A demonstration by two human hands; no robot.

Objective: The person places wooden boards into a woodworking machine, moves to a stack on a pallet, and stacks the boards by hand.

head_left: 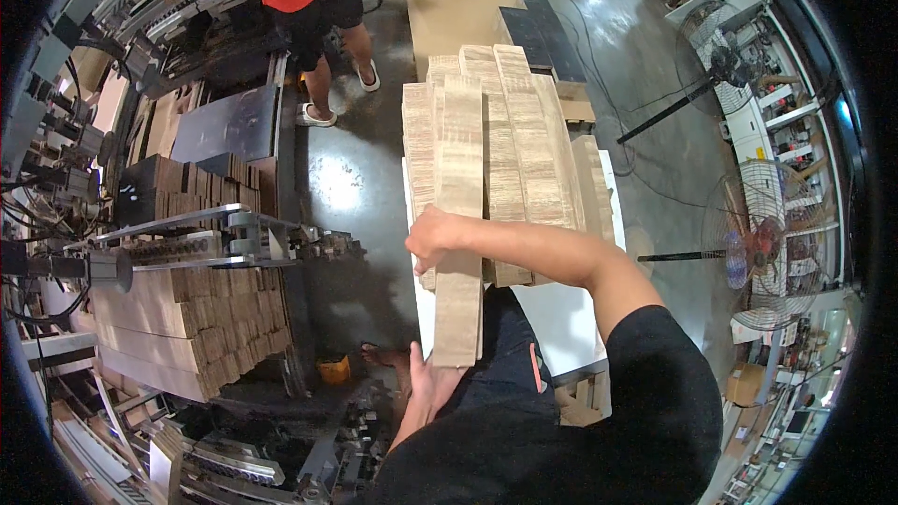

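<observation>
In the middle of the head view, a long bundle (pixel 458 224) of flat tan cardboard sheets stands on edge, running from near the person's body away toward the stacks beyond. The left hand (pixel 430 383) is under the near end of the bundle, palm against its lower left corner; its fingers are hidden behind the cardboard, so whether they are spread or curled cannot be told. The right hand (pixel 432 236) reaches across from the right and clamps the bundle's left edge about halfway along, fingers curled and pressed together over the edge, thumb side toward the camera. The bundle leans against a row of similar bundles (pixel 524 140) lying side by side on a white pallet top (pixel 561 318); about five rows can be counted there, the outermost lower than the rest. To the left stands a machine (pixel 187 243) with one stack of brown sheets (pixel 178 327) under its rail. At the top, one other person (pixel 309 0) in an orange shirt stands on the grey floor (pixel 355 187). Two fans (pixel 762 248) stand at the right.
</observation>
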